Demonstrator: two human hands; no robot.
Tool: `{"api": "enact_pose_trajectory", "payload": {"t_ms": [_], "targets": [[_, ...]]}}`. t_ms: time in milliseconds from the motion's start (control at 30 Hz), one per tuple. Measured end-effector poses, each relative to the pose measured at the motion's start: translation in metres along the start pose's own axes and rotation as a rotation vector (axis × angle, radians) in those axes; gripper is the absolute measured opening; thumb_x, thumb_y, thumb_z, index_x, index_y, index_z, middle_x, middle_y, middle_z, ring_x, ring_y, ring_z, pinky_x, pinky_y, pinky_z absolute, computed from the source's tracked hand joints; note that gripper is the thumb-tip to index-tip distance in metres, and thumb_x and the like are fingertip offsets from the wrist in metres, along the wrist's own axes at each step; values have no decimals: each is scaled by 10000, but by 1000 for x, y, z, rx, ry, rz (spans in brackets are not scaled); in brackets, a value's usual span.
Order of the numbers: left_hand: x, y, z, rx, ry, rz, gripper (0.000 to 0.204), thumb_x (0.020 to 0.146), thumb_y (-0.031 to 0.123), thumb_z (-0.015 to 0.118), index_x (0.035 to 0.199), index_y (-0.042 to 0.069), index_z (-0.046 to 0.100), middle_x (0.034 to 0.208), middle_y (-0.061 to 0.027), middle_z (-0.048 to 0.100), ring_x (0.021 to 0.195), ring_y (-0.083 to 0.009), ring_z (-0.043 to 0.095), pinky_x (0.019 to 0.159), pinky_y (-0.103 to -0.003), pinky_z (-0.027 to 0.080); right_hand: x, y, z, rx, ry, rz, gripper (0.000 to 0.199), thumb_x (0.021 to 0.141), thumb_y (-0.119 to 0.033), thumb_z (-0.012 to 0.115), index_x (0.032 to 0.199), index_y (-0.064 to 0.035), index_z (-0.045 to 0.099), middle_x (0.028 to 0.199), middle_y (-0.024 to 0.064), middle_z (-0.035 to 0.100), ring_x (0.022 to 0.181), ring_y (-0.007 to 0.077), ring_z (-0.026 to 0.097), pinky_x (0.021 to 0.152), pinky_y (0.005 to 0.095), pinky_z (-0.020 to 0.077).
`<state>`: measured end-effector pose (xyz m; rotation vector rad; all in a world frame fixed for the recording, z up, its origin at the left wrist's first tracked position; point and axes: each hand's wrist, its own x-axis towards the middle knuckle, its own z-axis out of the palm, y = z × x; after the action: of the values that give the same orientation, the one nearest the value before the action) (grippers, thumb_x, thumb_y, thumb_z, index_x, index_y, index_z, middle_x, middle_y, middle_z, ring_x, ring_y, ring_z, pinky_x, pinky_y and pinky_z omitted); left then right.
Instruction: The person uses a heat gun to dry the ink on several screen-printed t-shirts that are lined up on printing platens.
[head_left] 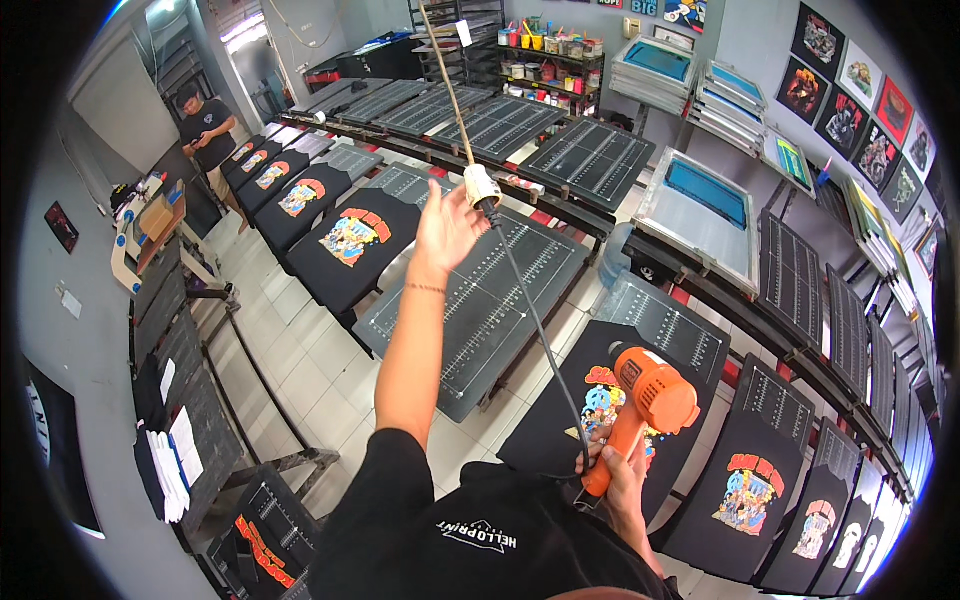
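An orange heat gun (648, 402) is gripped by the right hand (620, 470) over a printed black shirt (590, 400). The left hand (447, 228) is held open beside the hanging plug socket (481, 187).

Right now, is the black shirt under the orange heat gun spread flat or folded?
Spread flat. The black shirt with a colourful cartoon print lies smooth on its platen, below the orange plastic heat gun that the right hand grips.

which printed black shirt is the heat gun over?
The black shirt on the pallet directly under the orange heat gun, gripped by the right hand. The other printed shirts lie on pallets farther off.
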<state>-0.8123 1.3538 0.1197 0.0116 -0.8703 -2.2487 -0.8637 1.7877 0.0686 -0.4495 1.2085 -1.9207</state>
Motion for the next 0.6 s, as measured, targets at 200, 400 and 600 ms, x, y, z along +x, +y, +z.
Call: {"api": "enact_pose_trajectory", "payload": {"t_ms": [200, 400, 600], "targets": [[30, 14, -1, 180, 53, -8, 412, 1003, 335, 547, 1264, 16, 547, 1150, -111, 642, 1044, -243, 637, 907, -396, 528, 8, -3, 0, -36, 28, 14, 599, 870, -108, 545, 1400, -30, 277, 1048, 136, 552, 693, 222, 641, 557, 318, 554], [28, 13, 4, 220, 92, 12, 340, 967, 298, 623, 1175, 29, 611, 1074, -72, 680, 979, -180, 647, 879, -339, 519, 7, -3, -1, -27, 51, 25, 636, 863, -113, 558, 1426, -42, 271, 1052, 124, 560, 675, 221, 641, 500, 294, 533], [28, 13, -2, 156, 86, 21, 352, 973, 303, 610, 1194, 30, 599, 1108, -97, 668, 989, -209, 645, 889, -368, 531, 0, -3, -1, -6, 45, 33, 569, 870, -61, 520, 1385, -24, 282, 1055, 134, 554, 709, 219, 657, 578, 316, 561]]}}
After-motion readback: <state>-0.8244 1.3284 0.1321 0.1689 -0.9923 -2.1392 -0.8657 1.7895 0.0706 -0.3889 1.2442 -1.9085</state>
